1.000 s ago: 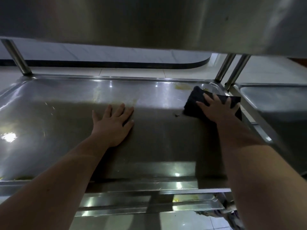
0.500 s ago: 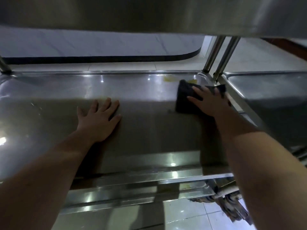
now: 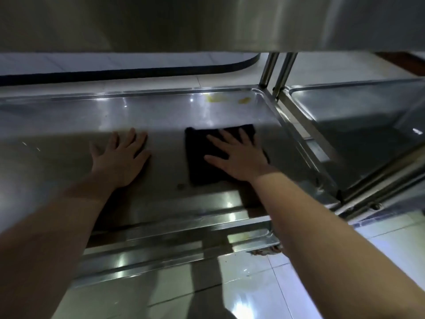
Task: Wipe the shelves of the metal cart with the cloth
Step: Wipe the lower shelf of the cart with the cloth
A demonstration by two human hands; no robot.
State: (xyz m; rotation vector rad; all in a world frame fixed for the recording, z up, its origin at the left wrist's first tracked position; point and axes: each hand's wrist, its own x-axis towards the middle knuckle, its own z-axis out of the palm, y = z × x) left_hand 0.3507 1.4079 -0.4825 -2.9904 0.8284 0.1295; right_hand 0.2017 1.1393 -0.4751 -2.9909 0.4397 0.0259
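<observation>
A steel cart shelf [image 3: 69,125] with a raised rim fills the middle of the head view. A dark folded cloth [image 3: 197,157] lies flat on its right half. My right hand [image 3: 239,157] presses on the cloth with fingers spread and straight. My left hand [image 3: 119,157] rests flat on the bare shelf just left of the cloth, fingers straight. Yellowish smears [image 3: 226,99] sit in the shelf's far right corner, beyond the cloth.
The underside of the upper shelf [image 3: 207,21] hangs close above. Two upright posts [image 3: 277,70] stand at the far right corner. A second steel cart's shelf [image 3: 368,116] adjoins on the right. A lower shelf rim [image 3: 161,256] and pale floor tiles [image 3: 253,291] lie below.
My right hand has drawn the cloth back from the far right corner toward the near edge, uncovering the yellowish smears. My left hand stays flat on the shelf.
</observation>
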